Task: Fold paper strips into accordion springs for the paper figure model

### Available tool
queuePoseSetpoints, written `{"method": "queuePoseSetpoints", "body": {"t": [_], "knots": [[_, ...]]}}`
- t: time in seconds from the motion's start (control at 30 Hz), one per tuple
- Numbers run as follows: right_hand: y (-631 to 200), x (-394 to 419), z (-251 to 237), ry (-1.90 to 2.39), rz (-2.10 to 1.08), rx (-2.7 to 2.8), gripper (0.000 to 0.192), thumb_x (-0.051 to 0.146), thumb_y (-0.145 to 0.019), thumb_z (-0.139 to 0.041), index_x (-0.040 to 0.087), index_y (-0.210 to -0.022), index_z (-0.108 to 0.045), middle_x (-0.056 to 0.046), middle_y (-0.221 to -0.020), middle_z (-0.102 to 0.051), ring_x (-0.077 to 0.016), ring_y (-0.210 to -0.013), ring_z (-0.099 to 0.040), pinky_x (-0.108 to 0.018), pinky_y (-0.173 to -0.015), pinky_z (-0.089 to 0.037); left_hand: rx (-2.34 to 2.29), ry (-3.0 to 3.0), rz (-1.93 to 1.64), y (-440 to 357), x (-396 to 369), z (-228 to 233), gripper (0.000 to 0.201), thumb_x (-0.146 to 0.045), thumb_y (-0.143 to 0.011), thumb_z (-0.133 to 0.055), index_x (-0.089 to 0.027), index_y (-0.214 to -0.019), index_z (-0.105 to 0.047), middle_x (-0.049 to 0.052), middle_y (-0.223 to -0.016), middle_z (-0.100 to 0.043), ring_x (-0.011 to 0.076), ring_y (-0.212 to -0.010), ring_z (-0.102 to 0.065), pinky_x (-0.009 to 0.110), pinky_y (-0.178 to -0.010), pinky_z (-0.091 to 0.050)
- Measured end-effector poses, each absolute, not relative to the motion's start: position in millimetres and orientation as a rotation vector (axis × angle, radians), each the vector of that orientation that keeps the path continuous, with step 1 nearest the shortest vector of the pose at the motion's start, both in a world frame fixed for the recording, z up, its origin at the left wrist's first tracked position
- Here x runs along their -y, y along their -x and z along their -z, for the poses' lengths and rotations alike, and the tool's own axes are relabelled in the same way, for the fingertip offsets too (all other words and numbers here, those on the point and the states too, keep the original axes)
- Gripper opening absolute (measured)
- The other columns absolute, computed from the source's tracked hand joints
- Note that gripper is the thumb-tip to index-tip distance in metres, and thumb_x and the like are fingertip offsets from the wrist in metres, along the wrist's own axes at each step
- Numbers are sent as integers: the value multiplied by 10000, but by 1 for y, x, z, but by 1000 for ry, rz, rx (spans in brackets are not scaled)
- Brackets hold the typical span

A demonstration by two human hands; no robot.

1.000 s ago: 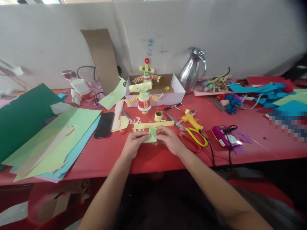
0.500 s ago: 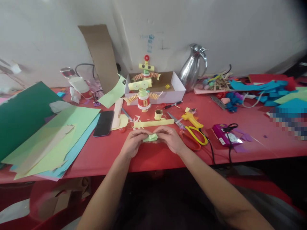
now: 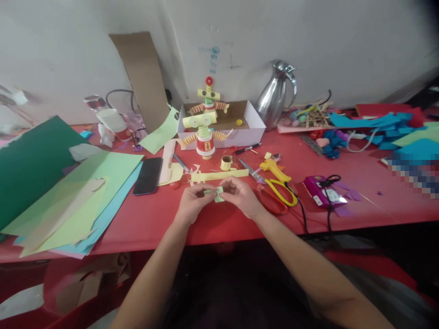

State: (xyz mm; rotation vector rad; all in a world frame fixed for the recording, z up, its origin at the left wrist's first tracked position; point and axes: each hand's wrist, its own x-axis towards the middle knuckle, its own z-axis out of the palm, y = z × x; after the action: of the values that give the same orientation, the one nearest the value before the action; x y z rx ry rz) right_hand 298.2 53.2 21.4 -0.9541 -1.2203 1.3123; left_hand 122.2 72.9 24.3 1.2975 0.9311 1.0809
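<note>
Between my two hands is a small folded piece of light green paper [image 3: 218, 195]. My left hand [image 3: 194, 201] pinches its left side with thumb and fingers, and my right hand [image 3: 242, 196] pinches the right side. Both hands are just above the red table, near its front edge. A pale yellow paper strip [image 3: 222, 175] lies right behind them, with a small rolled paper ring [image 3: 226, 162] past it. Farther back stands a paper-cup robot figure [image 3: 205, 145] with folded-paper arms; a similar figure [image 3: 209, 95] is behind it.
Scissors [image 3: 279, 192] and a yellow glue gun [image 3: 276, 170] lie to the right, near a purple box [image 3: 322, 192] with a black cord. A phone [image 3: 148, 176] and coloured paper sheets [image 3: 113, 169] are on the left. A white box [image 3: 255, 123] and steel jug [image 3: 276, 96] stand behind.
The green paper has turned in my fingers and shows a narrower, more upright face. My right fingers have shifted over its top edge, while both hands stay in nearly the same place.
</note>
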Motion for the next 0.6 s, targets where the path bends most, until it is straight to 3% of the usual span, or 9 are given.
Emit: {"method": "queuePoseSetpoints", "body": {"t": [0.17, 0.3, 0.43, 0.6], "knots": [[-296, -56, -19, 1029, -1380, 1168, 294, 374, -670, -801, 203, -856, -651, -3, -802, -666, -154, -761, -624, -312, -742, -522, -965, -1382, -1133, -123, -72, -22, 156, -250, -701, -773, -189, -842, -748, 43, -840, -711, 157, -749, -629, 275, -693, -495], [-292, -58, -20, 964, -1275, 1023, 287, 390, -688, -796, 206, -861, -660, -1, -810, -669, -157, -772, -627, -322, -774, -534, -897, -1147, -1231, -136, -67, -28, 411, -273, -691, -799, -221, -1078, -672, 32, -939, -714, 148, -804, -646, 265, -721, -499], [-291, -58, -23, 894, -1262, 886, 302, 379, -682, -797, 222, -882, -635, -2, -865, -665, -171, -834, -637, -343, -824, -540, -922, -993, -1239, -152, -65, -33, 288, -307, -682, -810, -178, -918, -708, 40, -890, -726, 141, -796, -647, 257, -734, -488], [-292, -55, -23, 930, -1259, 979, 282, 327, -677, -803, 216, -862, -621, 2, -849, -671, -165, -836, -643, -334, -846, -527, -963, -1076, -1244, -143, -73, -31, 186, -333, -692, -801, -179, -766, -727, -4, -706, -680, 102, -617, -567, 227, -590, -437]]}}
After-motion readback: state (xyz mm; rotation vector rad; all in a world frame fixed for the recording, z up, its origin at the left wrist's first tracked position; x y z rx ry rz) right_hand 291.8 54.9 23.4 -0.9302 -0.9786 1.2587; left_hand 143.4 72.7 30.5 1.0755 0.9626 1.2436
